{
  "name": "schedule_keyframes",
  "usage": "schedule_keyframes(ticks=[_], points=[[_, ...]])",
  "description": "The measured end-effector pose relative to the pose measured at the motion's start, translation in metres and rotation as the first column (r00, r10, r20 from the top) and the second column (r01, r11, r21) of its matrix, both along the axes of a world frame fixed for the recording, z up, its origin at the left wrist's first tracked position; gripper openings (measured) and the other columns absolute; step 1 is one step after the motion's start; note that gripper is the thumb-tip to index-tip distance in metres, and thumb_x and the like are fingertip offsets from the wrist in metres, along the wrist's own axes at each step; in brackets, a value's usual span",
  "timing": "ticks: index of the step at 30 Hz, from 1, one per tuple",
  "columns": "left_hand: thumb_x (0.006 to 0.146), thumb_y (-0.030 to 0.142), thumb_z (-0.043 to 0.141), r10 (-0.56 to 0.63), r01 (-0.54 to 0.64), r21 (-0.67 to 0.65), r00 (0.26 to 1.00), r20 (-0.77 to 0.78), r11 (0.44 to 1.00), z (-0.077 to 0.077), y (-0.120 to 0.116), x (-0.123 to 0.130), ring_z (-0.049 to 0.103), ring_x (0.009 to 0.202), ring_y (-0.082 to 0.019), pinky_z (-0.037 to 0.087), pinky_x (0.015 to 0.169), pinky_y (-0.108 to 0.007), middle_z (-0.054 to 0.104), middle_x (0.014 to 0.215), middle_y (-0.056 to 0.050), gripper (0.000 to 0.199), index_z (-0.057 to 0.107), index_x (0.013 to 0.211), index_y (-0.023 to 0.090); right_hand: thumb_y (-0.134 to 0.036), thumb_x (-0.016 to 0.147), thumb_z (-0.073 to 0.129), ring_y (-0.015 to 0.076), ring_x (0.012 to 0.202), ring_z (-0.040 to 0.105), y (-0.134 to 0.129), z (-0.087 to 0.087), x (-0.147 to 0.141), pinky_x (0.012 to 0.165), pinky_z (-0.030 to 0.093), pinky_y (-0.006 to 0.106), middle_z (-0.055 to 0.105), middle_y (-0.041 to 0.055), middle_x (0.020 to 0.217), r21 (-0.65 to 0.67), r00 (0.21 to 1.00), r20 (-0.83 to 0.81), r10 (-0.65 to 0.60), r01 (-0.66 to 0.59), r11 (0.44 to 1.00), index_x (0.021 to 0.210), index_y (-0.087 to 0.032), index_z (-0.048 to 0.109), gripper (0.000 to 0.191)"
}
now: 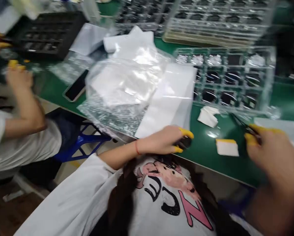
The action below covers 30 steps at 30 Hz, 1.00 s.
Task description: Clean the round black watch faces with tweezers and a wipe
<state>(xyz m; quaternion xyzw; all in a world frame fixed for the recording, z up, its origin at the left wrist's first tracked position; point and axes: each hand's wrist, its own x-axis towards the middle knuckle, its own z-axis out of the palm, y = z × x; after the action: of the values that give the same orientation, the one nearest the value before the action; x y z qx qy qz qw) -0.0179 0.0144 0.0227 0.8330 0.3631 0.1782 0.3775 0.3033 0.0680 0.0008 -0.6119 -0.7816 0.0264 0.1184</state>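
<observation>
My left hand [161, 139], with yellow finger covers, is closed at the table's front edge around a small dark, glossy part [185, 142]; its exact kind is not clear. Dark tweezers [242, 124] are gripped in my right hand [276, 152], which is blurred by motion. Their tips point left and away from me, towards a clear plastic tray [270, 75] with dark glossy pieces in its pockets. Between my hands lie a crumpled white wipe [208, 116] and a small white pad with a yellow edge [227, 147].
Plastic bags [122, 82] and a white sheet [169, 95] cover the green table's middle. Stacked clear trays [211, 26] stand behind. A phone [75, 88], a black tray [51, 36] and a co-worker's hand [19, 75] are at left, above a blue stool [85, 141].
</observation>
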Motion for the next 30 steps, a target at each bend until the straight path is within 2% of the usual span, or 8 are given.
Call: schedule_keyframes(ticks=[4, 6, 10, 13, 16, 20, 25, 30], points=[[0.084, 0.021, 0.071, 0.126, -0.131, 0.055, 0.988, 0.088, 0.99, -0.017, 0.002, -0.013, 0.063, 0.117, -0.027, 0.053, 0.102, -0.05, 0.066, 0.125, -0.01, 0.044, 0.054, 0.125, 0.021, -0.033, 0.095, 0.05, 0.0434, 0.117, 0.057, -0.031, 0.015, -0.003, 0.1, 0.046, 0.056, 0.065, 0.0307, 0.12, 0.047, 0.99, 0.009, -0.14, 0.14, 0.989, 0.127, -0.009, 0.068, 0.044], [0.086, 0.022, 0.071, 0.14, -0.148, 0.111, 0.987, 0.08, 0.983, -0.022, 0.002, -0.009, 0.055, 0.129, -0.028, 0.046, 0.11, -0.051, 0.061, 0.134, -0.012, 0.044, 0.053, 0.126, 0.022, -0.041, 0.096, 0.051, 0.0401, 0.107, 0.061, -0.043, 0.024, -0.016, 0.093, 0.05, 0.054, 0.068, 0.0265, 0.11, 0.0, 0.983, -0.062, -0.175, 0.175, 0.985, 0.121, -0.011, 0.07, 0.043], [0.086, 0.024, 0.072, 0.153, -0.144, 0.177, 0.988, -0.033, 0.973, -0.026, -0.003, 0.014, 0.036, 0.147, -0.032, 0.034, 0.12, -0.057, 0.049, 0.145, -0.012, 0.045, 0.052, 0.127, 0.023, -0.052, 0.088, 0.066, 0.0319, 0.083, 0.065, -0.061, 0.028, -0.039, 0.068, 0.053, 0.044, 0.065, 0.0178, 0.105, -0.227, 0.974, 0.131, -0.184, 0.21, 0.951, 0.125, -0.016, 0.067, 0.052], [0.084, 0.026, 0.074, 0.161, -0.142, 0.171, 0.981, -0.106, 0.975, -0.027, -0.003, 0.023, 0.03, 0.151, -0.036, 0.027, 0.122, -0.062, 0.048, 0.147, -0.013, 0.053, 0.049, 0.13, 0.024, -0.053, 0.084, 0.072, 0.03, 0.09, 0.066, -0.068, 0.024, -0.034, 0.071, 0.055, 0.043, 0.058, 0.0179, 0.126, -0.226, 0.99, 0.076, -0.118, 0.132, 0.965, 0.135, -0.019, 0.06, 0.062], [0.082, 0.027, 0.074, 0.14, -0.128, 0.13, 0.986, -0.093, 0.983, -0.028, -0.002, 0.02, 0.039, 0.145, -0.034, 0.022, 0.124, -0.064, 0.05, 0.145, -0.011, 0.07, 0.037, 0.142, 0.024, -0.048, 0.086, 0.071, 0.0269, 0.093, 0.065, -0.066, 0.022, -0.018, 0.078, 0.057, 0.045, 0.05, 0.0147, 0.14, -0.297, 0.993, -0.118, -0.025, -0.011, 0.955, 0.14, -0.026, 0.055, 0.06], [0.082, 0.024, 0.07, 0.144, -0.14, 0.121, 0.989, -0.026, 0.983, -0.029, -0.006, 0.015, 0.048, 0.132, -0.029, 0.017, 0.125, -0.062, 0.057, 0.133, -0.008, 0.084, 0.022, 0.151, 0.024, -0.04, 0.087, 0.069, 0.0304, 0.099, 0.061, -0.059, 0.02, -0.007, 0.08, 0.055, 0.047, 0.061, 0.0132, 0.122, -0.376, 0.98, -0.199, 0.008, -0.084, 0.923, 0.126, -0.024, 0.063, 0.043], [0.082, 0.028, 0.072, 0.229, -0.22, 0.163, 0.973, -0.04, 0.962, -0.032, -0.015, 0.021, 0.048, 0.125, -0.03, 0.009, 0.127, -0.063, 0.057, 0.125, -0.007, 0.092, 0.017, 0.156, 0.027, -0.039, 0.071, 0.084, 0.0271, 0.086, 0.061, -0.061, 0.016, -0.01, 0.071, 0.051, 0.041, 0.064, 0.011, 0.106, -0.415, 0.978, -0.163, -0.132, 0.053, 0.908, 0.104, -0.019, 0.062, 0.045], [0.085, 0.028, 0.069, 0.234, -0.224, 0.178, 0.972, -0.035, 0.958, -0.034, -0.021, 0.023, 0.046, 0.129, -0.03, 0.005, 0.128, -0.063, 0.058, 0.128, -0.007, 0.089, 0.016, 0.156, 0.029, -0.031, 0.091, 0.064, 0.0239, 0.087, 0.065, -0.074, 0.019, -0.042, 0.074, 0.051, 0.037, 0.07, 0.0064, 0.101, -0.322, 0.908, -0.405, -0.108, -0.031, 0.946, 0.102, -0.023, 0.065, 0.013]])
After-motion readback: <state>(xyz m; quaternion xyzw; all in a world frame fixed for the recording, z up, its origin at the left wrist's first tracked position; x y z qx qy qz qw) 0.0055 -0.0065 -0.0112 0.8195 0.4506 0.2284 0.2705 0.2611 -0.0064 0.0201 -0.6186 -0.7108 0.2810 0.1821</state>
